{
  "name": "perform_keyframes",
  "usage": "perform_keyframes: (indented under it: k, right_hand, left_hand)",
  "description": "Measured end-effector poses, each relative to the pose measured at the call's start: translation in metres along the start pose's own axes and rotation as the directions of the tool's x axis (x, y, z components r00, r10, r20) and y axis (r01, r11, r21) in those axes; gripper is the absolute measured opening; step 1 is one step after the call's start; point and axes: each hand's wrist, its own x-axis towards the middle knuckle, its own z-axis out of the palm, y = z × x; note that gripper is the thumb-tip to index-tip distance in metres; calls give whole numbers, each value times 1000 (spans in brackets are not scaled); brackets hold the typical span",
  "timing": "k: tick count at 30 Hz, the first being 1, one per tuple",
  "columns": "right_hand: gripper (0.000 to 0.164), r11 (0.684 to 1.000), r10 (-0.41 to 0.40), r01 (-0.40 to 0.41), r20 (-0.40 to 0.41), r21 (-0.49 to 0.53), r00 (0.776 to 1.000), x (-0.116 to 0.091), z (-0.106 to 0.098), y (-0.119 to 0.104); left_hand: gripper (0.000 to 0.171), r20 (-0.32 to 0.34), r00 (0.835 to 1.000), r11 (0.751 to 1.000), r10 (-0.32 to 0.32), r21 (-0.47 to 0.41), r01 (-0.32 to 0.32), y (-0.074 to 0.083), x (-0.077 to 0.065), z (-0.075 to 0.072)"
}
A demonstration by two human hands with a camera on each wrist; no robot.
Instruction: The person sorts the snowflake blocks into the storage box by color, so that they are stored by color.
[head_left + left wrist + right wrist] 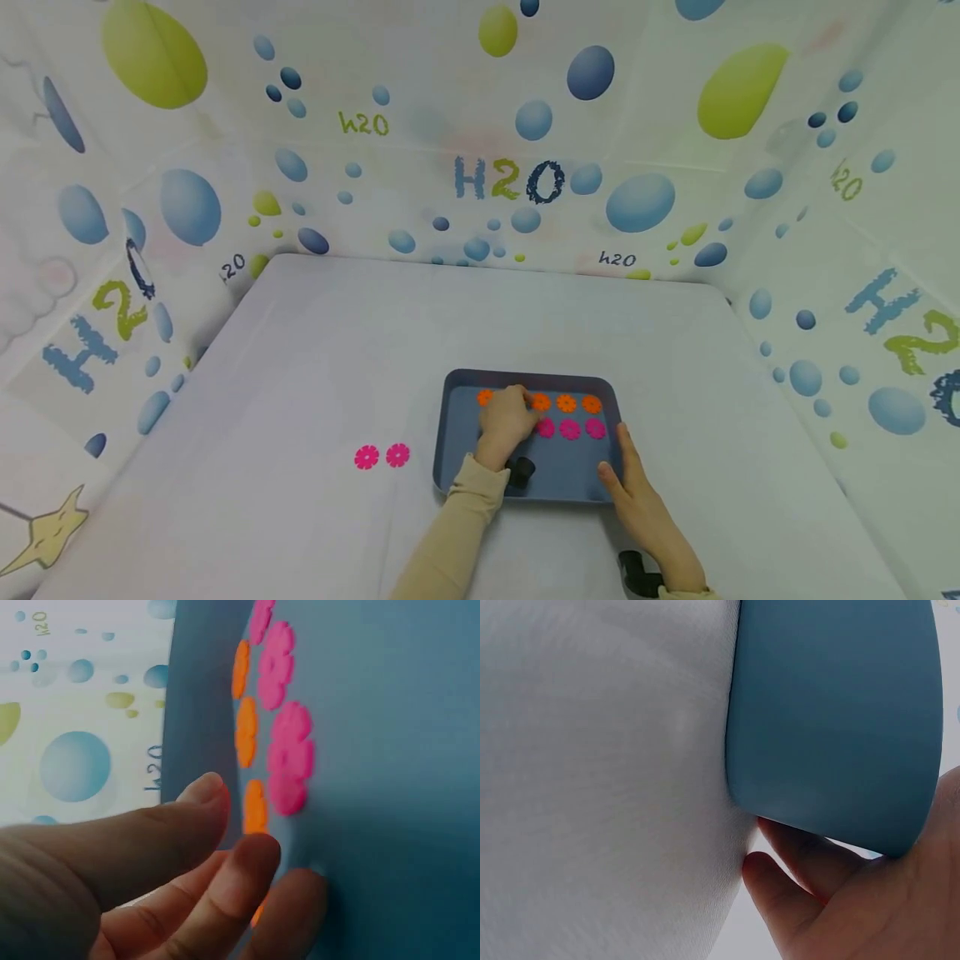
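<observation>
A grey-blue rectangular tray point(555, 483) holds a row of orange flower-shaped pieces point(566, 403) along its far side. Nearer lies a row of pink flower-shaped pieces point(570, 429). My left hand point(506, 421) reaches over the tray and covers part of both rows. In the left wrist view, its thumb point(202, 799) and fingers are apart, close to the orange pieces, with nothing visible between them. My right hand point(647, 508) holds the tray's right wall, thumb over the rim and fingers outside. The right wrist view shows those fingers point(817, 862) against the outer wall.
Two pink flower-shaped pieces point(382, 456) lie on the white table point(285, 500), left of the tray. A patterned sheet point(420, 192) with blue and green spots walls off the back and sides. Dark wrist-worn devices point(522, 472) show on both arms.
</observation>
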Motion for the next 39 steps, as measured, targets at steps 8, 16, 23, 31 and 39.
perform_keyframes:
  k: [8,16,23,31,39]
  right_hand:
    - [73,1000,-7,7,-2,-2,1000,-1,0,-1]
    - [73,1000,-15,15,-4,1,1000,-1,0,-2]
    - [73,1000,-19,19,-4,-4,1000,0,1,-2]
    - [74,1000,-7,7,0,-6,1000,0,-1,-1]
    - [73,1000,-1,1,1,-15,1000,0,1,0]
  left_hand:
    - [27,90,982,938,169,-321,-132,-8,-3,-25]
    - [29,48,967,813,249,-554,-182,-29,-9,-71]
    - [31,-125,984,820,125,-545,-173,-69,-17,-99]
    - [34,-186,979,900,-81,-436,-9,-117,-32,-105]
    - [33,-200,964,957,-174,-266,117,-143,-60,-89]
